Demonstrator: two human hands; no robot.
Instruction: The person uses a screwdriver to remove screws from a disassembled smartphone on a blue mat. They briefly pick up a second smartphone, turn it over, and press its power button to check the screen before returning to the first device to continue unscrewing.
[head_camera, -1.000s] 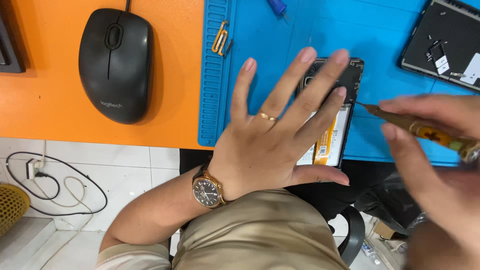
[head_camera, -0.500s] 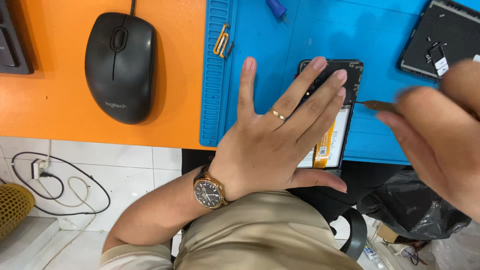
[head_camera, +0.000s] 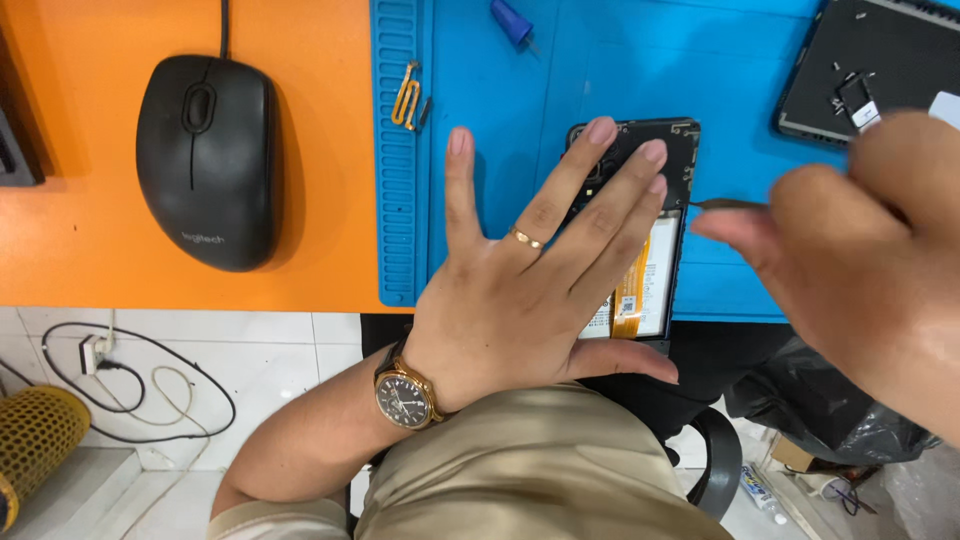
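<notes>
An opened phone (head_camera: 672, 165) with its back off lies on the blue work mat (head_camera: 500, 110), showing a white battery and an orange ribbon strip. My left hand (head_camera: 530, 290), with a ring and a wristwatch, lies flat across the phone, fingers spread, pinning it down. My right hand (head_camera: 850, 250), large and blurred at the right, pinches a thin metal tool (head_camera: 725, 204) whose tip points at the phone's right edge. The tool's handle is hidden inside the hand.
A black computer mouse (head_camera: 208, 160) sits on the orange desk (head_camera: 90, 250) at the left. A gold clip-like part (head_camera: 405, 95) rests on the mat's ridged edge. A dark tray with small parts (head_camera: 870, 70) lies at the top right. A blue tool tip (head_camera: 510, 20) shows at the top.
My right hand has risen and swung closer to the camera, hiding the tool's yellow handle. My left hand stays flat on the phone.
</notes>
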